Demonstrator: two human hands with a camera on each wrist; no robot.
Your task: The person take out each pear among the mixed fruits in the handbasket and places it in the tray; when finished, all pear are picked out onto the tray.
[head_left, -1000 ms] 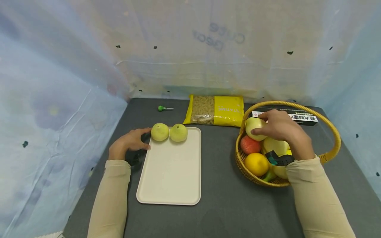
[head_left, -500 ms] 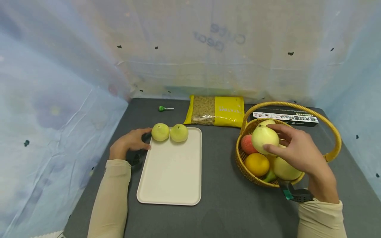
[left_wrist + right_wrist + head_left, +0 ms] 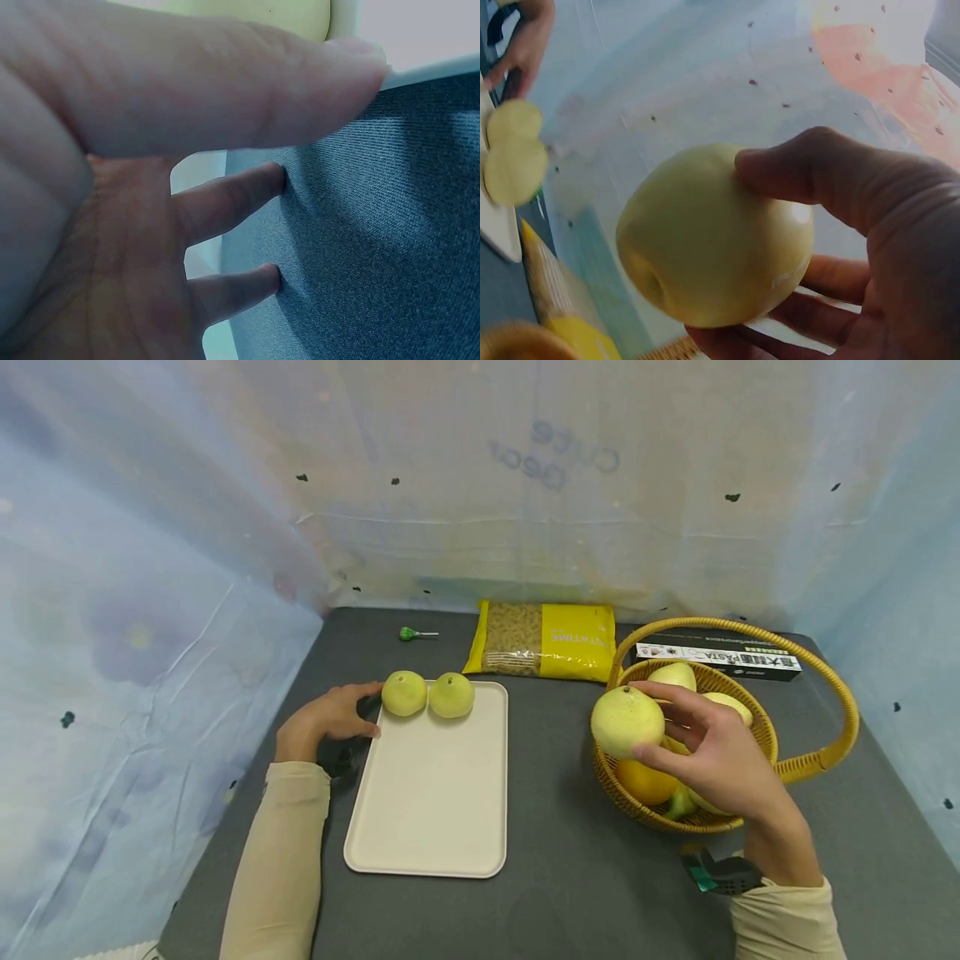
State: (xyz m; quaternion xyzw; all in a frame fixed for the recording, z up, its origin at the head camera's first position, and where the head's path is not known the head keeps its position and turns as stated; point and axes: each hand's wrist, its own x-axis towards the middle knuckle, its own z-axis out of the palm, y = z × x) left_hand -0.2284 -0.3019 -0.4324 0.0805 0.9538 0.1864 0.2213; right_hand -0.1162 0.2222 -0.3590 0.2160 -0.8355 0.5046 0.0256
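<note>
Nearby, out of beige sleeves (image 3: 273, 852), grasping a round pear (image 3: 627, 722) between thumb and bent fingers of the right hand (image 3: 716, 752), above the left rim of a wicker basket (image 3: 761, 720) and well apart from the left hand (image 3: 326, 718); with that left hand unclenched, thumb at the long side of a tray (image 3: 435, 802), two fingertips on the grey, fine-woven tabletop (image 3: 570, 877); smooth, pale yellow-green skin on the held pear, dimpled at one end and catching a highlight; flat, cream surface to the tray, round at the corners; at its far end, two squat pears (image 3: 452, 696) side by side, one just beside the left hand; under a tall arched handle, an orange (image 3: 643, 785) and pale fruit (image 3: 673, 675), partly hidden; farther back, a shiny yellow plastic bag (image 3: 573, 639), a long dark box (image 3: 757, 667) and a green-headed lollipop (image 3: 407, 633); behind everything, creased, pale sheeting (image 3: 450, 527) with reversed lettering.
</note>
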